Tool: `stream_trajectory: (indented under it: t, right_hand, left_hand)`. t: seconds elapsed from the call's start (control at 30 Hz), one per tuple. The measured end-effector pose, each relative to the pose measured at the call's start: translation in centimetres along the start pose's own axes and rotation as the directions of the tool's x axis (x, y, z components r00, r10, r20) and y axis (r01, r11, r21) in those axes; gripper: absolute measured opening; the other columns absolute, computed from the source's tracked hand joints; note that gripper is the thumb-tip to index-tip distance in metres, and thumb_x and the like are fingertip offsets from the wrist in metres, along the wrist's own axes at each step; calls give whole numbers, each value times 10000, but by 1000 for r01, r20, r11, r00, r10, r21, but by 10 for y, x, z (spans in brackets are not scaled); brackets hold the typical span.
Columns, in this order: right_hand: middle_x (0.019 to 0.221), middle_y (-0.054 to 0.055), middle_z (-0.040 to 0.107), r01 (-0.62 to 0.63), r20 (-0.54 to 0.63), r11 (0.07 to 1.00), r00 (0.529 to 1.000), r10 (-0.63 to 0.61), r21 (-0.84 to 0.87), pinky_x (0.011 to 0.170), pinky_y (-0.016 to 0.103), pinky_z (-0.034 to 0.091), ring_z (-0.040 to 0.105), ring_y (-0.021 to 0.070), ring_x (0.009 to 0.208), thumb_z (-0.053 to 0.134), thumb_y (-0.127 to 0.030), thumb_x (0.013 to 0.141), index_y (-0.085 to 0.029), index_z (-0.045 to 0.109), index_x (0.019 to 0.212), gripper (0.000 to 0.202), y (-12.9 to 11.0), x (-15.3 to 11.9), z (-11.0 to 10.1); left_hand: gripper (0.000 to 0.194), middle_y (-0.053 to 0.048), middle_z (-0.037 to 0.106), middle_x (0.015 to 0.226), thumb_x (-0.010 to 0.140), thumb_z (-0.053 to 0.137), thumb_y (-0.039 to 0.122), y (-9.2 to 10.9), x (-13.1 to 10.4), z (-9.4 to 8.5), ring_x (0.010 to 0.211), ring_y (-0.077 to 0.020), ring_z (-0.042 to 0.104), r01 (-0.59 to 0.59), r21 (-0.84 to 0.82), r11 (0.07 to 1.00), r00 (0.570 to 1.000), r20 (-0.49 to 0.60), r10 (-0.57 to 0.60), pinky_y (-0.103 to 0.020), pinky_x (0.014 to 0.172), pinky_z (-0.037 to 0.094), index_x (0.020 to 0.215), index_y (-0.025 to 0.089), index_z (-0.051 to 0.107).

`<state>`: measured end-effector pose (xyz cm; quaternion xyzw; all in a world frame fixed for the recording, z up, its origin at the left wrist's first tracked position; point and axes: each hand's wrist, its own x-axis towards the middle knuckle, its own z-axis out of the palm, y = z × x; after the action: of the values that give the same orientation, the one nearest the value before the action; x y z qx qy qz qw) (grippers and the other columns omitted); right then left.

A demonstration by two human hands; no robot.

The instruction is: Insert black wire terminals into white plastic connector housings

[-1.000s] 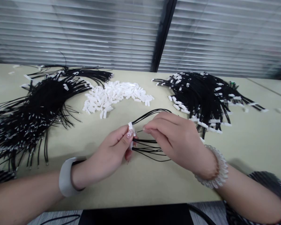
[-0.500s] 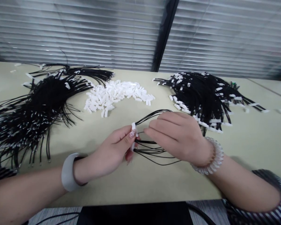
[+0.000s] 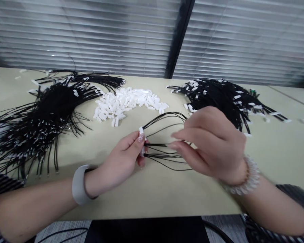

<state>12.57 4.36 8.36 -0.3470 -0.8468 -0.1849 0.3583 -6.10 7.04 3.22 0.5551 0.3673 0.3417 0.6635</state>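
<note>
My left hand (image 3: 126, 148) pinches a white connector housing (image 3: 141, 130) between thumb and fingers. Several thin black wires (image 3: 164, 116) come out of its right side and curve toward my right hand (image 3: 210, 145). That hand is closed around the wire bundle; its curled fingers and the back of the hand hide the far ends. Its thumb and index fingertips lie close together near the middle wires, a little blurred, so I cannot tell whether a single wire is between them. The connector is held above the table, partly covered by my left thumb.
A large heap of loose black wires (image 3: 40, 125) with metal tips lies left. A pile of white connector housings (image 3: 126, 101) sits at the middle back. Wires with white connectors (image 3: 215, 96) are heaped at the right. Window blinds (image 3: 91, 33) stand behind the table (image 3: 152, 195).
My right hand has moved right, away from the connector, and turned so the thumb side shows. One more wire now arcs from the connector. My left hand has shifted slightly.
</note>
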Motion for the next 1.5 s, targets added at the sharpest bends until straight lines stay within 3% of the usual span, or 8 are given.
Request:
stream_trajectory:
  t: [0.07, 0.17, 0.37, 0.7, 0.9, 1.03, 1.23, 1.5]
  right_hand:
    - [558, 6, 490, -63, 209, 995, 977, 44, 82, 548, 240, 340, 408, 80, 567, 546, -251, 783, -149, 585, 627, 190, -2, -1, -4]
    - [606, 2, 511, -151, 479, 986, 872, 98, 73, 557, 225, 332, 433, 76, 598, 422, -310, 862, -160, 592, 670, 298, -4, -4, 1]
    - [700, 0, 549, -223, 602, 974, 775, 191, -22, 612, 231, 341, 467, 85, 664, 371, -295, 885, -169, 608, 776, 290, -7, -6, 13]
    - [632, -20, 494, -417, 668, 908, 686, 290, 34, 586, 201, 299, 406, 49, 599, 351, -256, 886, -140, 474, 663, 280, -9, -1, 13]
    - [711, -1, 518, -206, 628, 978, 755, 187, -42, 587, 223, 302, 420, 79, 643, 391, -239, 872, -151, 526, 734, 212, -5, -4, 14]
    - [737, 15, 517, -223, 564, 974, 801, 200, -30, 611, 227, 325, 435, 89, 681, 370, -285, 882, -152, 562, 755, 266, -2, -4, 9]
    - [713, 4, 545, -345, 676, 938, 696, 242, 18, 634, 221, 339, 472, 76, 681, 375, -312, 885, -164, 610, 774, 300, 1, -7, 9]
    - [647, -6, 534, -406, 678, 912, 687, 263, 57, 609, 208, 317, 456, 60, 622, 345, -313, 898, -139, 532, 703, 321, 1, -4, 14]
  left_hand:
    - [283, 38, 438, 659, 858, 401, 427, 0, 0, 0, 493, -44, 443, -12, -1, 1000, 998, -57, 12, -191, 487, 382, 771, 166, 466]
    - [296, 42, 435, 665, 863, 388, 434, 0, 0, 0, 507, -37, 458, -26, 33, 999, 995, -100, 30, -178, 495, 374, 764, 165, 461]
    - [288, 45, 438, 666, 870, 378, 424, 1, -2, 0, 513, -31, 464, -44, 92, 995, 992, -112, 55, -172, 504, 384, 760, 167, 450]
    - [302, 48, 429, 576, 879, 336, 417, 5, -6, 0, 499, -56, 437, -39, 316, 948, 992, -104, 75, -174, 484, 357, 729, 172, 429]
    - [290, 41, 439, 618, 875, 353, 410, 7, -2, 0, 502, -55, 445, -17, 282, 959, 990, -132, 56, -183, 491, 365, 733, 169, 432]
    - [293, 36, 446, 652, 872, 363, 416, 4, 0, -1, 512, -50, 457, -24, 221, 975, 986, -158, 60, -184, 500, 374, 734, 166, 430]
    - [299, 34, 457, 656, 874, 352, 429, 2, 0, -3, 521, -50, 457, -28, 202, 979, 988, -141, 57, -180, 498, 372, 756, 169, 443]
    - [278, 40, 448, 662, 871, 368, 398, 10, -2, 1, 498, -43, 458, 3, 220, 976, 990, -138, 28, -174, 468, 362, 741, 163, 439]
